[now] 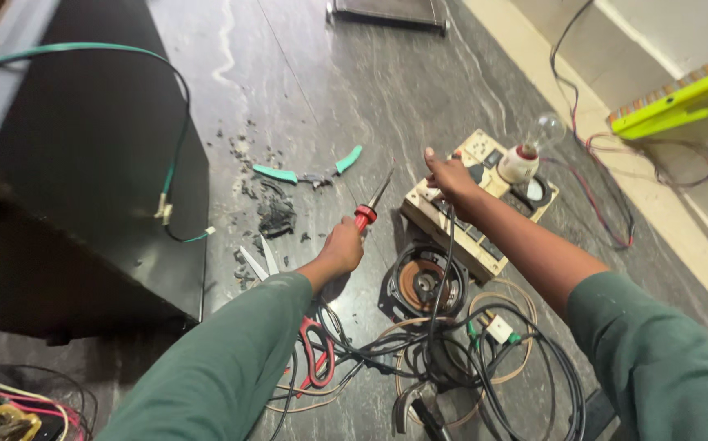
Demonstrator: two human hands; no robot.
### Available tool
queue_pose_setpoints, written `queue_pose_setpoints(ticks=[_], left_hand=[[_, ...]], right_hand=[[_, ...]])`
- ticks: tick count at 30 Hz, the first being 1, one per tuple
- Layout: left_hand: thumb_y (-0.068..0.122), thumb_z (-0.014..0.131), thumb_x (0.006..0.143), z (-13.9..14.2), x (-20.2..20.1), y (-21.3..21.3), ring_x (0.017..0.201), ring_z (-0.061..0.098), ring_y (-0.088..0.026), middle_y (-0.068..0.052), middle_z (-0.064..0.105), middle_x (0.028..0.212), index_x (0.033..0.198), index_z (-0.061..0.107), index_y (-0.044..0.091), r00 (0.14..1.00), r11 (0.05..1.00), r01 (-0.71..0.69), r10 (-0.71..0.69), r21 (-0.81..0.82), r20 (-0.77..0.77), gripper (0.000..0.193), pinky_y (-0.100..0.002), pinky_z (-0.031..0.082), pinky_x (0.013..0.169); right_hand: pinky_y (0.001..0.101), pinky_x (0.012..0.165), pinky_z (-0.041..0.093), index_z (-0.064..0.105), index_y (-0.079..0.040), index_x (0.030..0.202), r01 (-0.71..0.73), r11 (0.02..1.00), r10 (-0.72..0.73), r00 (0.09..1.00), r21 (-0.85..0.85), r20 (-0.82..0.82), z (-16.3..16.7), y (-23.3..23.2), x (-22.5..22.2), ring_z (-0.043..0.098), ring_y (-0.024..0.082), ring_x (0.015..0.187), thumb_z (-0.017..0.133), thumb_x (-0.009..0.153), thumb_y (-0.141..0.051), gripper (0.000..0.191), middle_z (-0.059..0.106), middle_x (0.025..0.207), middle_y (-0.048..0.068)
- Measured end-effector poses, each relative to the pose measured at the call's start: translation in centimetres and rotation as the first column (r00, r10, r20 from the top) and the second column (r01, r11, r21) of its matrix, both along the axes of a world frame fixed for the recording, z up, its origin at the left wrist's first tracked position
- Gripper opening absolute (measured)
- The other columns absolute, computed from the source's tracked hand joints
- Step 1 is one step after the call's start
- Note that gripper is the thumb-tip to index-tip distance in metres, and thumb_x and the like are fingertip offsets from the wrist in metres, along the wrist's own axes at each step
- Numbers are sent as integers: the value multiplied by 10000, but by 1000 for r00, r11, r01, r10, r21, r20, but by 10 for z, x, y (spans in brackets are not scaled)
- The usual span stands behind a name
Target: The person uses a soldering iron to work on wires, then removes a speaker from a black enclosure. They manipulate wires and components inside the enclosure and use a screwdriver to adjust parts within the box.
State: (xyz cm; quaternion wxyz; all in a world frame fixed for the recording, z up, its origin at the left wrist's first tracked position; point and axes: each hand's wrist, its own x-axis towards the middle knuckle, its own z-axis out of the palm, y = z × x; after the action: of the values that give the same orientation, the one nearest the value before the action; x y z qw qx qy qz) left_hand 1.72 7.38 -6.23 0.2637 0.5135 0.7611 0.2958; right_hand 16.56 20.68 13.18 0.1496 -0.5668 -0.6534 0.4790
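My left hand (342, 247) grips the red handle of a soldering iron (372, 204) whose dark metal tip points up and away over the grey stone floor. My right hand (448, 176) reaches out to a wooden switch board (470, 237) and pinches a black cable (447, 269) or plug at its near corner; I cannot tell exactly which. A bulb in a white holder (529, 151) stands on the far end of that board. Both arms wear green sleeves.
A round speaker (419, 284) lies below the board amid tangled black and tan wires (460, 359). Red-handled scissors (288, 318) lie under my left arm. Teal-handled pliers (309, 174) and dark debris (275, 216) lie ahead. A big black cabinet (84, 163) with a green wire stands left.
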Motion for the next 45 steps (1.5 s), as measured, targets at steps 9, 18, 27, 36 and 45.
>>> queue_pose_setpoints(ticks=[9,18,27,36,45], left_hand=[[242,732,894,5,14,7,1250,488,-487,-303,494,1328,1311,415,-30,997,997,79,-79,-6,-14,590,-550,420,1044],[350,680,943,78,-12,-41,1265,477,-466,-275,485,1324,1302,427,-28,985,996,82,-75,36,-157,579,-586,422,1030],[201,667,928,165,-69,-152,1194,512,-450,-265,502,1216,1271,434,-44,922,897,247,-101,366,-374,482,-540,454,993],[223,539,903,269,-138,-261,1219,537,-220,-69,595,1331,1292,560,109,75,522,842,139,138,-987,406,-338,461,956],[115,577,1104,377,-227,-287,1092,583,-309,-124,600,1126,1081,618,67,523,476,489,510,731,-683,67,-447,461,912]], right_hand=[[380,642,560,645,41,1144,136,971,-126,990,198,-58,-9,-11,-17,658,227,827,570,980,-437,511,711,1033,142],[368,628,481,674,34,1010,84,904,-99,995,419,16,10,-18,-35,606,174,707,610,1002,-433,471,686,828,129],[362,562,487,619,-6,951,-76,917,156,972,392,-176,55,-86,-126,564,169,669,614,985,-510,505,582,777,67],[406,907,505,574,26,1170,-116,459,548,817,881,-178,130,-193,-227,586,255,1031,593,1058,-386,427,545,1158,171],[439,1118,427,568,-10,1268,-117,243,641,764,963,-69,216,-220,-268,538,340,1254,533,1113,-395,417,563,1284,200]])
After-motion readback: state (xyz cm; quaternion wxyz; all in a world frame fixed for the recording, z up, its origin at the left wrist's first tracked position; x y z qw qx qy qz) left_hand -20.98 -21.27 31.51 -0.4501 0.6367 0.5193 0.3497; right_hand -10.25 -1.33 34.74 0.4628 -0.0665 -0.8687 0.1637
